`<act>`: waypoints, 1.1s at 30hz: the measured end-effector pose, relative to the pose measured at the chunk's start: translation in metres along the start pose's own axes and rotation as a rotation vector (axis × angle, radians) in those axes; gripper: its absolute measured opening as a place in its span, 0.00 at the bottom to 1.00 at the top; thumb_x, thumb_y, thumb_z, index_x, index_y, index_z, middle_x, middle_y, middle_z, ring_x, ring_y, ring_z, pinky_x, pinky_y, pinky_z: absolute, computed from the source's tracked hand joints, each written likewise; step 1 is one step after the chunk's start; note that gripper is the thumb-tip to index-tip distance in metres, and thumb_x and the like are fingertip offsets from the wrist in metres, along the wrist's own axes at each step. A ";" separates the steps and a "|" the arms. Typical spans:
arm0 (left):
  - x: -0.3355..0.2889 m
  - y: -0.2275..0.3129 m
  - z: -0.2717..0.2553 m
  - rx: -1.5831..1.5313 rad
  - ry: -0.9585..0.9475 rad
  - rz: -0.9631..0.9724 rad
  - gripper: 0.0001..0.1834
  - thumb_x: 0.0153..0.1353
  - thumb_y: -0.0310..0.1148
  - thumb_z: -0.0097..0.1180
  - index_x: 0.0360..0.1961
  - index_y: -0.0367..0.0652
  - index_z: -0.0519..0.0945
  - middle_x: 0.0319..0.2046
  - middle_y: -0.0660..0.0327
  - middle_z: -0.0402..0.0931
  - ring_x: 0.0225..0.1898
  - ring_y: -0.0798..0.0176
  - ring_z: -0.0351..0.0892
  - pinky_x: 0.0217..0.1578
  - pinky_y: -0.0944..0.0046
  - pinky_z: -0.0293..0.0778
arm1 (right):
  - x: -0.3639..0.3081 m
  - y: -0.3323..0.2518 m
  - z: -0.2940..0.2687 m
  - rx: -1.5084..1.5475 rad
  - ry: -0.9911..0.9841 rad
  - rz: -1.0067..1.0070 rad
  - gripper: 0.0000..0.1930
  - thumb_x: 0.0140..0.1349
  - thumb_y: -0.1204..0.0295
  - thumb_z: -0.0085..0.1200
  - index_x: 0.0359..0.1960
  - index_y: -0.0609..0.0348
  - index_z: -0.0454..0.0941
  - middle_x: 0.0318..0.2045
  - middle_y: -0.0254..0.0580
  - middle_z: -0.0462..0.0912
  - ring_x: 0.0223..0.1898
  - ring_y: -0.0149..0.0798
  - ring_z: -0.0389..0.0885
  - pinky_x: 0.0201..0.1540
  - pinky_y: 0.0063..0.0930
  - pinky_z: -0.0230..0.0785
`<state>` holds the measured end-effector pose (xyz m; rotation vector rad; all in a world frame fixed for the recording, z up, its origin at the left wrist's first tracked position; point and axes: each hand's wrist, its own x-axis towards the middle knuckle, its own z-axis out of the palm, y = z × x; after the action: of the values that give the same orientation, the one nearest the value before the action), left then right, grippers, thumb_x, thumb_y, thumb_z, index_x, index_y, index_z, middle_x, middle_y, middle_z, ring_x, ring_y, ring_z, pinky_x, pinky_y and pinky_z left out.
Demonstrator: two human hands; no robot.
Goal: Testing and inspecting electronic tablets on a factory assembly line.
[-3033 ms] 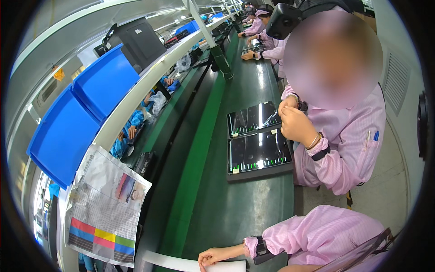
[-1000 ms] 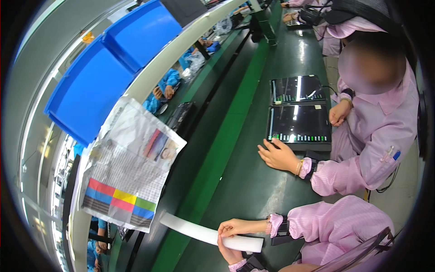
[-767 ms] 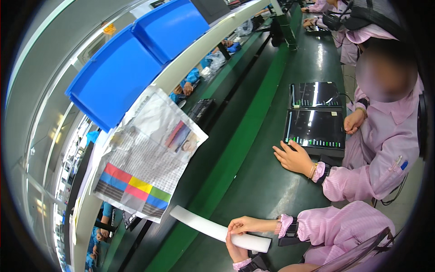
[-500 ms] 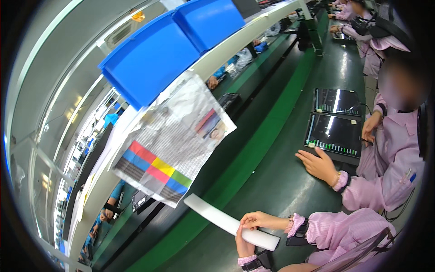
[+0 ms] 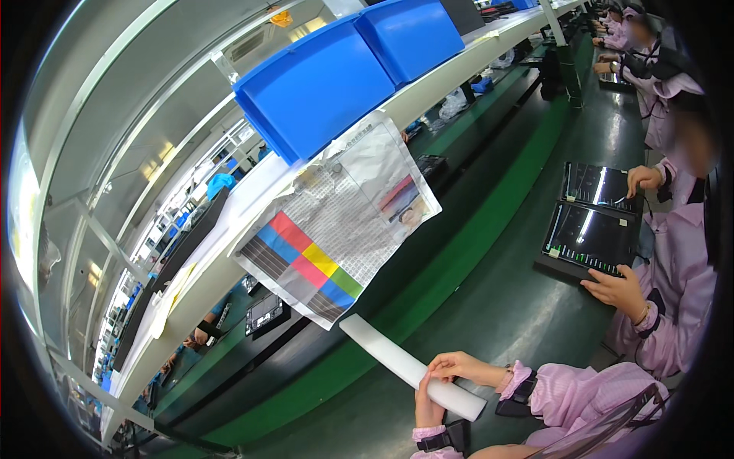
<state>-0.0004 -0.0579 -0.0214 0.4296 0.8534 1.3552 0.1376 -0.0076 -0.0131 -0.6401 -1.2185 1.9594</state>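
Note:
A long white foam-like strip (image 5: 382, 346) slants over the dark green bench at the lower middle, its near end by my sleeve. Around its lower side is my left hand (image 5: 428, 404), fingers closed against it. My right hand (image 5: 468, 369) lies over the strip from the other side, its fingers curled and pinched close to my left fingertips. Whether anything small sits between those fingertips is hidden. Both wrists wear dark bands below pink cuffs. Beyond the strip's far end hangs a printed sheet (image 5: 336, 206) with coloured blocks.
Blue bins (image 5: 321, 84) stand on the raised shelf (image 5: 428, 80) above the bench. To my right, a co-worker's hand (image 5: 621, 292) touches one of two dark panels (image 5: 592, 233). A dark device (image 5: 266, 314) lies under the shelf. More people sit farther along.
The whole view has shifted, so the scene sits farther right. My hands stay on the strip in much the same pose. The co-worker's hands have moved onto the panels.

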 end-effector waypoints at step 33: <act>0.000 -0.001 0.000 0.026 -0.014 -0.004 0.15 0.63 0.38 0.52 0.42 0.37 0.71 0.32 0.59 0.72 0.36 0.65 0.74 0.40 0.65 0.71 | -0.001 -0.002 0.000 0.027 -0.006 0.003 0.13 0.62 0.68 0.55 0.44 0.63 0.78 0.31 0.29 0.78 0.31 0.21 0.72 0.35 0.15 0.64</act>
<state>0.0002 -0.0576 -0.0218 0.4565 0.8609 1.3378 0.1393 -0.0080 -0.0108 -0.6227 -1.1937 1.9780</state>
